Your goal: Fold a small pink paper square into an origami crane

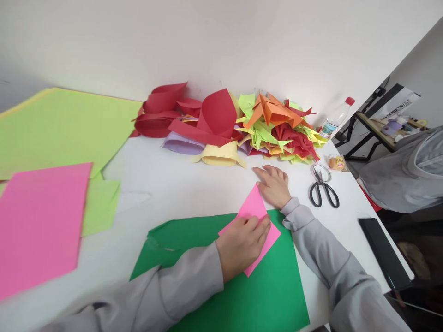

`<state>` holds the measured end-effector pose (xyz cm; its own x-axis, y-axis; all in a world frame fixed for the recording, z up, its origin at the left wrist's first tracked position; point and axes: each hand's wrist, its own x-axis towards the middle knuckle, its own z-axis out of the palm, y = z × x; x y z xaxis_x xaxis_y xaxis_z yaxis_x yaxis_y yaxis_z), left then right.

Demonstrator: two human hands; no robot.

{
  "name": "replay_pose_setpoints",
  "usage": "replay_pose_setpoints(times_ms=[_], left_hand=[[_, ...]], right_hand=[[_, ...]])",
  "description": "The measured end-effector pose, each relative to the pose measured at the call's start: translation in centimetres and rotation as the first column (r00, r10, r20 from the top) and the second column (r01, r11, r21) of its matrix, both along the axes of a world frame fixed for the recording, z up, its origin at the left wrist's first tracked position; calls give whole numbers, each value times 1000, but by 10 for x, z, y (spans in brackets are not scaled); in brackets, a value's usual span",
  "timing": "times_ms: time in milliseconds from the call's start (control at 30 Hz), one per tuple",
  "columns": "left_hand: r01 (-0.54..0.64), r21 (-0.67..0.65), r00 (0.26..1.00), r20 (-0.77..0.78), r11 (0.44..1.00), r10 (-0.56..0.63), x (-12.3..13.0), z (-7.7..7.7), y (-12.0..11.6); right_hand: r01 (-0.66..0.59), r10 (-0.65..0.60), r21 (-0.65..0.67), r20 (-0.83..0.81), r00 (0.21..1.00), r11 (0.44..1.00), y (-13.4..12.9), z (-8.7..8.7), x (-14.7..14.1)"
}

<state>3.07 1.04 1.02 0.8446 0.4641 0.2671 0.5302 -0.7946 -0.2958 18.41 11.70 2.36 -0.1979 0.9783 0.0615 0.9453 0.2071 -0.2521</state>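
Note:
A folded pink sheet of paper (254,203) lies on a large green sheet of paper (277,286), its upper tip reaching past the green edge. My left hand (244,244) is closed over the middle of the folded pink paper, with its fingers curled and pressed together at the right side. Its fingertips are partly hidden. My right hand (275,186) rests on the white table at the upper tip of the pink paper. Its fingers are stretched out and apart, with the thumb side touching the tip.
Folded paper shapes (277,129) and rolled red paper pieces (218,115) are heaped along the wall. Black-handled scissors (322,186), a bottle (335,120), a small packet (337,163) and a black phone-like slab (384,253) stand right. Pink (44,226) and lime sheets (79,124) lie left.

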Motion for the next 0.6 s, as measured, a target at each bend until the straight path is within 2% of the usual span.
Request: replay_pose_setpoints(times_ms=[333,467,600], left_hand=[[-2,-2,1000,1,1000,2,1,0,0],[-3,-10,999,32,1000,4,2,-1,1],[-3,-45,998,61,999,6,1,-1,1]], right_hand=[[14,-11,72,-50,999,997,2,-6,1],[67,-60,62,-113,992,996,2,-5,1],[2,-1,78,-15,1000,997,-1,-3,0]])
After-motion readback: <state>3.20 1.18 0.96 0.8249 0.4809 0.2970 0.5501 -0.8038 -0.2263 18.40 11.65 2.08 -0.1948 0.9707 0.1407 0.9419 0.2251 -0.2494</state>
